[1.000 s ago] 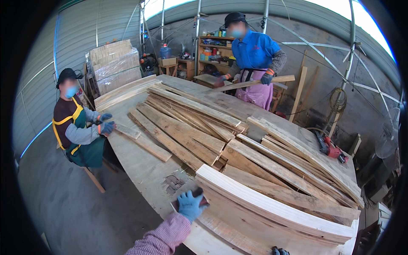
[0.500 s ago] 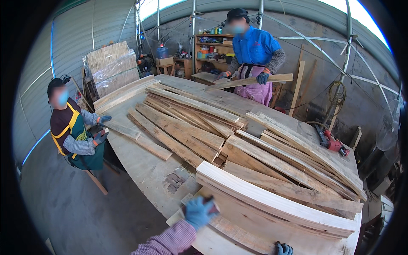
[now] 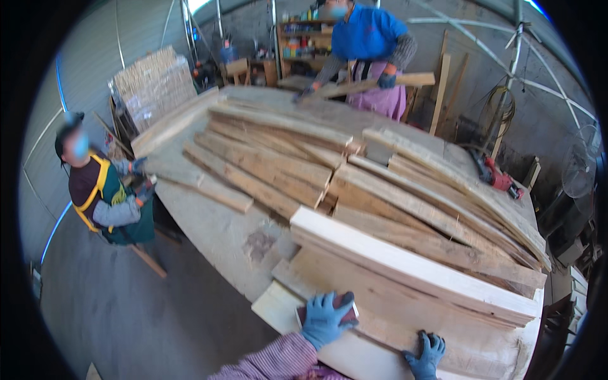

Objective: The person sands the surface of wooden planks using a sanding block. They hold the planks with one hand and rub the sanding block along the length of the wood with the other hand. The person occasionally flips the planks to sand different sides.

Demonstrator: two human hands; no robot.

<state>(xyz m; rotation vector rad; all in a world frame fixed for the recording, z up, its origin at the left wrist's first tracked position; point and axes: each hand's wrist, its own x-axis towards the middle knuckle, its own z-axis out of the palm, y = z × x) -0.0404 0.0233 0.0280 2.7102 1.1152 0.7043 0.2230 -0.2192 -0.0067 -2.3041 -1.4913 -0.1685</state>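
At the near edge of the worktable [image 3: 212, 231], the person's left hand [image 3: 326, 318], in a blue-grey glove, is closed over a dark red block [image 3: 349, 315], fingers wrapped across its top and the block's ends showing on either side. The block sits on the near side of the table, at the near edge of a brown plank [image 3: 292, 278]. A paler board [image 3: 273, 305] lies just beside that plank, on its near left. The right hand [image 3: 425, 356], gloved alike, rests farther right on the near wood, fingers parted and slightly bent; nothing shows in its grasp, though the underside of its palm cannot be seen. Just beyond both hands runs a neat stack of boards [image 3: 411, 263] with a whitish top, and past it a loose spread of rough planks [image 3: 266, 168] covers the middle of the table. A red power tool [image 3: 503, 182] lies at the far right edge. On the left, a co-worker in a green apron [image 3: 114, 190] has both gloved hands by the end of a board [image 3: 174, 170]; on the far side, another in a blue shirt [image 3: 367, 38] holds a long piece of wood [image 3: 411, 80].
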